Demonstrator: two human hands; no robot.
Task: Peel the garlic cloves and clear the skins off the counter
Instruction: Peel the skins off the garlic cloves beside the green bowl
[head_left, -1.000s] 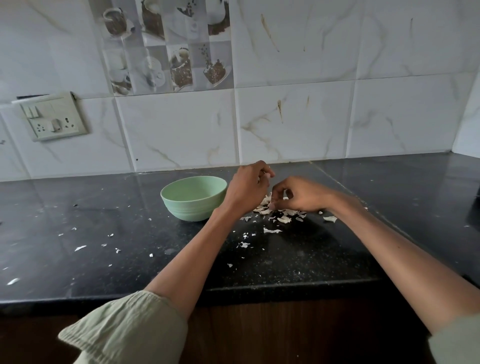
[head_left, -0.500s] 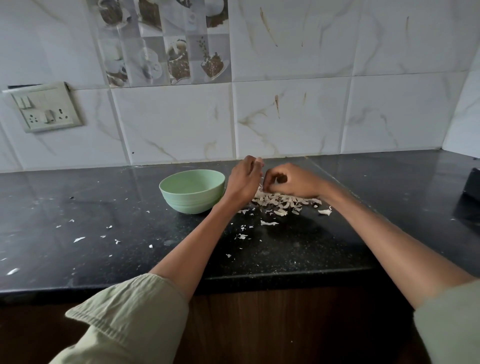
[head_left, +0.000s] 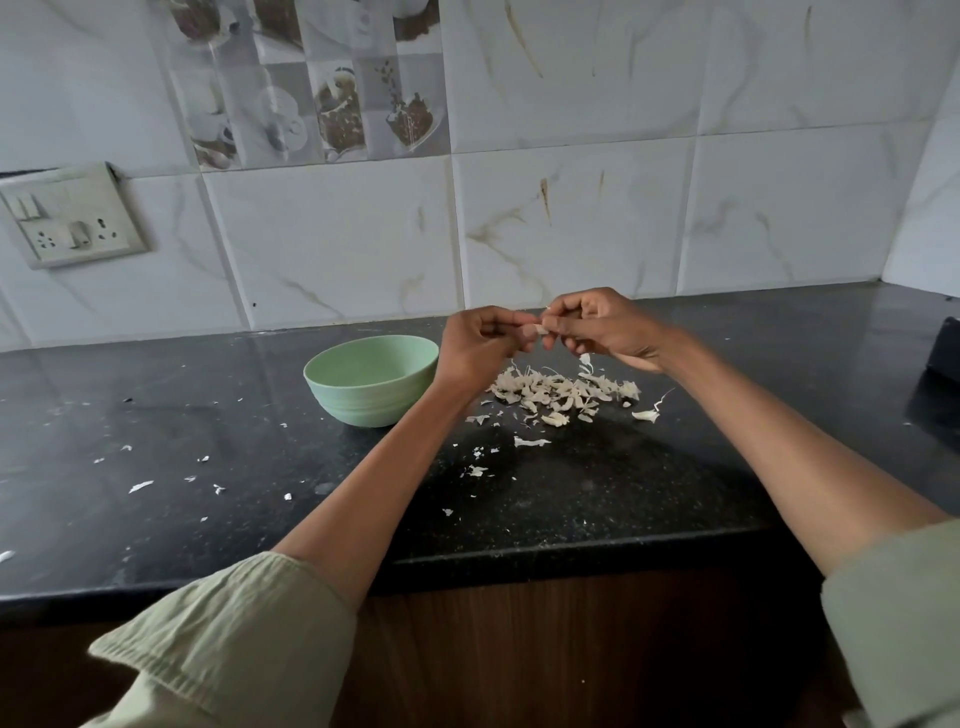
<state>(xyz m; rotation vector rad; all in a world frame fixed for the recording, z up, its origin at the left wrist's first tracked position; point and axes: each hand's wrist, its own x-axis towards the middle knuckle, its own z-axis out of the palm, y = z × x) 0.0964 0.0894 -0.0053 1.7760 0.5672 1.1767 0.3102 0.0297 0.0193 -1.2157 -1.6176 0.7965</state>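
A small pale garlic clove (head_left: 535, 329) is held in the air above the black speckled stone tabletop (head_left: 597, 483), pinched between both hands. The left hand (head_left: 480, 343) has its fingers (head_left: 511, 332) curled round one end; the right hand (head_left: 605, 325) pinches the other. Directly below lies a heap of dry whitish garlic skins (head_left: 563, 392), with loose flakes scattered leftward. A pale green plastic bowl (head_left: 371, 379) stands just left of the heap.
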